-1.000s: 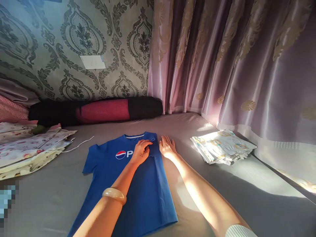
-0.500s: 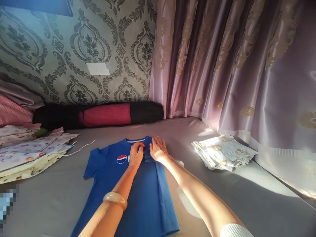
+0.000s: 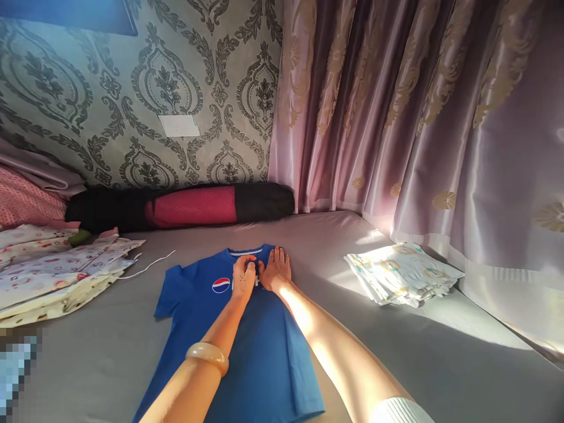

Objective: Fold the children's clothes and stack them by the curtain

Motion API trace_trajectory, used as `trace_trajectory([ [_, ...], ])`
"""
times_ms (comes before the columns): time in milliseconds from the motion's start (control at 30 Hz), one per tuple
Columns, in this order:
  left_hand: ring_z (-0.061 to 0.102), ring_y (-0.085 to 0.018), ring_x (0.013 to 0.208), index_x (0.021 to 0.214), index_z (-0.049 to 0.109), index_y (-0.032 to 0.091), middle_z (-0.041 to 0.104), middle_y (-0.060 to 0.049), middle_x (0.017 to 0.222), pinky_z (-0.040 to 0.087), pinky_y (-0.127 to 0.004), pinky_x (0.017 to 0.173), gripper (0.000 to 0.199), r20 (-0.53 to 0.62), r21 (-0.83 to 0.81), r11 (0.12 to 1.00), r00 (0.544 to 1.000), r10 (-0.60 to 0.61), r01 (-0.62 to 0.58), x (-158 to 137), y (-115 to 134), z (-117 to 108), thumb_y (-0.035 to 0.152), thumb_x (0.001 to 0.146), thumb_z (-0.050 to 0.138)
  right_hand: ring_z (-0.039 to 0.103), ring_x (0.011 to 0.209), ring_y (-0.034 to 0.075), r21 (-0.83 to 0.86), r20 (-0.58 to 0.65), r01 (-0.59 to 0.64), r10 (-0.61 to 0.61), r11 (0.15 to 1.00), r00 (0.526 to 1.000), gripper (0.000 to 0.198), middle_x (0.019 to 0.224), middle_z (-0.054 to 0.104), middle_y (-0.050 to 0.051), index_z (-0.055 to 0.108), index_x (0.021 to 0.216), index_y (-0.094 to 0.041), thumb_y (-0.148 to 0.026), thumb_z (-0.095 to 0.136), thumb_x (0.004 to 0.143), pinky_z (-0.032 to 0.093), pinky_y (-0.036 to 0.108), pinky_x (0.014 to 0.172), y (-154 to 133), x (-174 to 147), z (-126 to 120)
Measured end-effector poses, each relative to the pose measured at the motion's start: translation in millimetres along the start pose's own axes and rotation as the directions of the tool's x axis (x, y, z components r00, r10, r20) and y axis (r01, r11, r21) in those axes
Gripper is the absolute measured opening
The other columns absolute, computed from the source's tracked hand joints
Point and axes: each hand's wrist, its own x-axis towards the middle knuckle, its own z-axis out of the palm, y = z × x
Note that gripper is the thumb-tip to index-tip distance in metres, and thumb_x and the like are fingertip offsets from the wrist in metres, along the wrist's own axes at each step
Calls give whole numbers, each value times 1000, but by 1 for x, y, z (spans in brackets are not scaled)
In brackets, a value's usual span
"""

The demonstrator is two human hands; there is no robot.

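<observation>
A blue T-shirt point(image 3: 259, 352) with a round red, white and blue logo lies front up on the grey sheet, its collar away from me. Its left sleeve is spread out; the right side is turned inward along a long fold. My left hand point(image 3: 244, 279) is on the chest below the collar, fingers curled with the fabric at their tips, covering part of the lettering. Flat on the shirt's right shoulder rests my right hand point(image 3: 275, 270), its fingers stretched out. A pale bangle point(image 3: 207, 357) circles my left forearm.
Patterned folded clothes point(image 3: 57, 276) with a white cord are piled at left. A stack of white printed cloths point(image 3: 403, 273) lies right, near the purple curtain point(image 3: 396, 147). A long black and red roll point(image 3: 189, 207) lies against the wall on the grey sheet point(image 3: 97, 358).
My right hand has shifted slightly left and turned more upright on the shoulder. The turned-in sleeve flap beside my left hand no longer shows, and a white letter is visible there.
</observation>
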Motion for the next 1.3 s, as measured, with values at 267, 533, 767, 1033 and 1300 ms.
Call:
trace_trajectory([
  [267, 62, -20, 91, 104, 60, 17, 62, -11, 106, 50, -34, 82, 34, 244, 347, 934, 970, -6, -82, -24, -1, -64, 22, 73, 46, 12, 144, 27, 24, 59, 22, -23, 999, 998, 68, 154, 19, 18, 27, 146, 1, -45, 18, 96, 10, 43, 115, 2, -1, -12],
  [533, 48, -27, 126, 122, 55, 16, 51, -14, 137, 44, -40, 100, 47, 431, 657, 714, 897, -93, -241, -76, -7, -170, 38, 83, 39, 3, 145, 26, 22, 152, 90, -93, 996, 984, 67, 156, 12, 15, 20, 148, -1, -43, 12, 97, 1, 47, 115, 0, -8, -23],
  [767, 46, -27, 129, 129, 52, 15, 46, -13, 142, 45, -41, 100, 54, 369, 742, 638, 920, -133, -206, -97, -7, -192, 44, 88, 33, 10, 144, 27, -3, 93, 91, -90, 996, 992, 67, 155, 19, 16, 26, 146, 1, -42, 15, 97, 6, 45, 116, -7, -18, -9],
  [1033, 45, -27, 129, 131, 50, 14, 43, -12, 144, 42, -41, 102, 56, 386, 733, 641, 915, -118, -227, -101, -3, -197, 45, 89, 31, 9, 144, 22, 61, 129, 110, -117, 992, 985, 65, 156, 17, 11, 25, 148, -4, -43, 11, 98, 6, 43, 116, -2, -16, -16],
  [1300, 45, -30, 128, 129, 52, 15, 44, -12, 143, 42, -42, 102, 56, 377, 757, 610, 919, -113, -235, -102, -12, -204, 48, 87, 33, 15, 143, 23, 30, 99, 314, -316, 949, 944, 57, 155, 21, 10, 26, 149, -11, -37, 22, 98, 14, 44, 116, 21, -81, -41],
])
